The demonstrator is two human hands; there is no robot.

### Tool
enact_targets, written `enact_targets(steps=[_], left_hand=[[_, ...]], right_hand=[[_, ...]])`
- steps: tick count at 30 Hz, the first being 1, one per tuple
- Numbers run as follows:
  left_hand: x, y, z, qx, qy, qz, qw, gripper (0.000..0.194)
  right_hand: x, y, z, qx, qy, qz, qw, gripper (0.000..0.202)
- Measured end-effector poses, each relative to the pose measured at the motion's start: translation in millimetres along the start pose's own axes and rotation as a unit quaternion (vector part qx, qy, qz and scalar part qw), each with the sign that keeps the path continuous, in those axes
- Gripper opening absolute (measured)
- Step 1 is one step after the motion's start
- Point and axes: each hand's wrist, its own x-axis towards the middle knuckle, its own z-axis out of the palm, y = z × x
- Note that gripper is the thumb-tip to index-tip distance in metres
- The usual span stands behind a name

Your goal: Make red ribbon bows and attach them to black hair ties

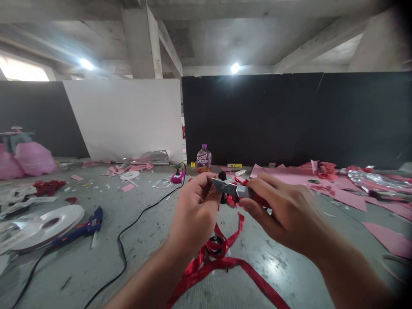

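Note:
My right hand (286,210) is closed around the handle of a utility knife (229,187), its grey blade pointing left. The blade lies across the fingertips of my left hand (199,208). That left hand is closed, pinching what looks like the end of a red ribbon (236,261). The ribbon hangs below the fingers, loops and trails toward me over the floor. Small dark pieces and red scraps show between the hands, partly hidden by the blade. A dark round object (215,244) sits within the ribbon loop.
At left, a blue glue gun (82,229) rests by a white spool (48,223), its black cord crossing the floor. A pink power socket (178,176) and a purple-capped bottle (204,159) stand ahead. Pink sheets (350,199) lie right. Black and white panels (128,116) stand behind.

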Motion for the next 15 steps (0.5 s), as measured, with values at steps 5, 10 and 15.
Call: enact_targets(steps=[5, 10, 15], left_hand=[[-1.7, 3.2, 0.3, 0.02, 0.011, 0.046, 0.999, 0.009], [-3.9, 0.8, 0.6, 0.03, 0.007, 0.073, 0.997, 0.011], [-4.9, 0.3, -0.3, 0.017, 0.009, 0.06, 0.998, 0.011]], right_hand=[[0.0, -0.4, 1.6, 0.05, -0.043, 0.021, 0.998, 0.038], [1.1, -5.2, 6.6, 0.1, -0.059, 0.017, 0.993, 0.035], [0.4, -3.0, 8.3, 0.152, -0.077, 0.021, 0.985, 0.037]])
